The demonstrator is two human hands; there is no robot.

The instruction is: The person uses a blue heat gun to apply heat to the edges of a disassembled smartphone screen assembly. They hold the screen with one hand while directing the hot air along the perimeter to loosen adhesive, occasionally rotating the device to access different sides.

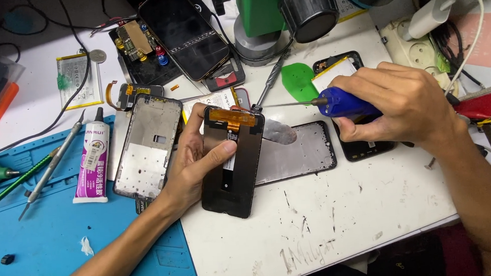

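My left hand holds a black phone screen panel tilted up off the white table, its back toward me, with an orange flex strip across its top. My right hand grips a blue-handled screwdriver. The thin metal shaft points left, and its tip sits by the panel's top right corner. Under the panel lies a grey phone frame.
A metal phone midframe and a white glue tube lie to the left, by a blue work mat with tweezers. Further back are a dark phone, a battery and a green stand; a power strip sits at right.
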